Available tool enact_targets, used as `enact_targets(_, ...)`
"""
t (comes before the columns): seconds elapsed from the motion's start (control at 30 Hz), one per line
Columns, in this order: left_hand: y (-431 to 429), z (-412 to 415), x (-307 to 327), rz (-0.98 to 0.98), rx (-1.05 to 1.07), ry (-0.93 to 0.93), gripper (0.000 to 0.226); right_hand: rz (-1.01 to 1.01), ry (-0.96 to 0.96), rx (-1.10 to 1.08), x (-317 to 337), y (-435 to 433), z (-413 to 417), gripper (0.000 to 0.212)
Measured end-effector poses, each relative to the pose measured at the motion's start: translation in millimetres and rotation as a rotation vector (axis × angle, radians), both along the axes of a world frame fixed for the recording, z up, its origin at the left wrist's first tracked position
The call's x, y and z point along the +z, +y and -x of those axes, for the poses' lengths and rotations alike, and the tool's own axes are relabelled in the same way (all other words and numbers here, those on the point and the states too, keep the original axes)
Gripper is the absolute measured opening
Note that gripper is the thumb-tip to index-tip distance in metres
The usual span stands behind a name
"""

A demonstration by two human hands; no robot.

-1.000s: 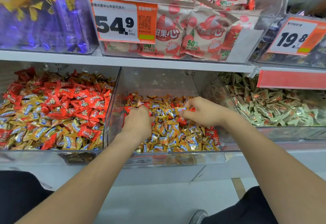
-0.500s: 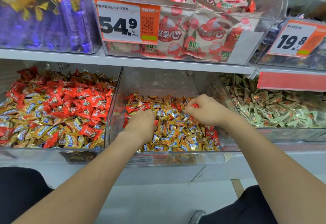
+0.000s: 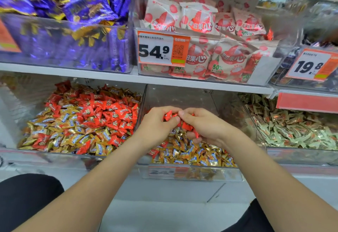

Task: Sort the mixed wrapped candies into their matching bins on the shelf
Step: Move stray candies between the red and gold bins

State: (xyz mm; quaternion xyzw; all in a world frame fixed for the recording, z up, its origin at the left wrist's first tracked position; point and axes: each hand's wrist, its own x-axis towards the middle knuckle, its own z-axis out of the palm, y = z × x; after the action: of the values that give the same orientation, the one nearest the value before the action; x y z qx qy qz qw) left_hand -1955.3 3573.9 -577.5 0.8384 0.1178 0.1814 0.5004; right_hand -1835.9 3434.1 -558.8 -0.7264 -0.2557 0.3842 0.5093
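While both hover over the middle bin, left hand pinches a red candy, right hand clutches more (perhaps four).

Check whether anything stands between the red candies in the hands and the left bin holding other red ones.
Yes. The left hand and right hand hold the red candies over the middle bin; the clear side walls rise between them and the left bin, so they probably must pass over that edge.
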Motion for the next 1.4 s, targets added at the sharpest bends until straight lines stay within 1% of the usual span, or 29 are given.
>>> enact_targets(0.07, 1, 5, 2, -0.07, 0.031, 0.014, 0.018, 0.018, -0.031, 0.007, 4, 6, 6, 0.026)
enact_targets(0.17, 0, 12, 4, -0.108, 0.091, 0.026, 0.003, 0.013, 0.001, 0.039, 10, 15, 13, 0.032)
enact_targets(0.2, -1, 13, 6, -0.104, 0.101, 0.02, 0.003, 0.004, 0.004, 0.023, 11, 19, 15, 0.033)
enact_targets(0.3, 3, 12, 14, -0.133, 0.149, -0.019, 0.012, -0.044, 0.07, -0.097, 17, 28, 21, 0.035)
enact_targets(0.37, 8, 14, 24, -0.11, 0.197, -0.024, 0.01, -0.088, 0.11, -0.197, 20, 33, 24, 0.034)
enact_targets(0.43, 18, 19, 32, -0.113, 0.242, -0.002, 0.008, -0.118, 0.09, -0.289, 21, 38, 28, 0.032)
enact_targets(0.47, 25, 23, 35, -0.152, 0.253, 0.008, 0.008, -0.131, 0.07, -0.321, 21, 41, 30, 0.032)
enact_targets(0.53, 39, 31, 40, -0.29, 0.257, 0.055, 0.007, -0.166, 0.032, -0.35, 21, 49, 37, 0.026)
enact_targets(0.63, 69, 39, 44, -0.48, 0.26, 0.157, 0.013, -0.217, -0.013, -0.339, 22, 70, 52, 0.006)
enact_targets(0.67, 82, 39, 44, -0.533, 0.271, 0.196, 0.016, -0.214, -0.074, -0.331, 22, 80, 58, 0.005)
enact_targets(0.7, 95, 37, 43, -0.586, 0.285, 0.251, 0.021, -0.192, -0.205, -0.318, 21, 89, 64, 0.009)
enact_targets(0.77, 123, 30, 39, -0.688, 0.282, 0.413, 0.04, -0.114, -0.604, -0.254, 18, 107, 75, 0.015)
enact_targets(0.83, 144, 29, 36, -0.728, 0.189, 0.536, 0.069, 0.007, -0.971, -0.153, 13, 123, 87, 0.016)
enact_targets(0.87, 154, 28, 32, -0.718, 0.148, 0.557, 0.078, 0.074, -1.118, -0.111, 11, 132, 90, 0.016)
enact_targets(0.9, 161, 31, 31, -0.714, 0.132, 0.561, 0.081, 0.14, -1.231, -0.077, 10, 141, 92, 0.019)
enact_targets(0.93, 166, 32, 29, -0.71, 0.149, 0.561, 0.08, 0.184, -1.303, -0.057, 8, 150, 90, 0.021)
enact_targets(1.0, 170, 40, 27, -0.7, 0.223, 0.552, 0.073, 0.173, -1.311, -0.034, 1, 171, 83, 0.025)
enact_targets(1.1, 154, 55, 32, -0.665, 0.269, 0.596, 0.064, 0.044, -1.157, 0.108, -5, 187, 65, 0.03)
enact_targets(1.17, 140, 67, 36, -0.713, 0.265, 0.631, 0.061, 0.027, -1.114, 0.191, -2, 186, 62, 0.035)
enact_targets(1.23, 126, 76, 40, -0.774, 0.28, 0.615, 0.056, -0.013, -1.077, 0.206, 1, 179, 61, 0.036)
enact_targets(1.33, 101, 84, 46, -0.848, 0.336, 0.532, 0.037, -0.01, -1.06, 0.173, 3, 154, 60, 0.031)
enact_targets(1.37, 92, 85, 46, -0.859, 0.348, 0.47, 0.031, -0.001, -1.064, 0.172, 2, 142, 58, 0.029)
enact_targets(1.4, 83, 84, 48, -0.854, 0.339, 0.364, 0.025, 0.011, -1.083, 0.174, 3, 128, 56, 0.029)
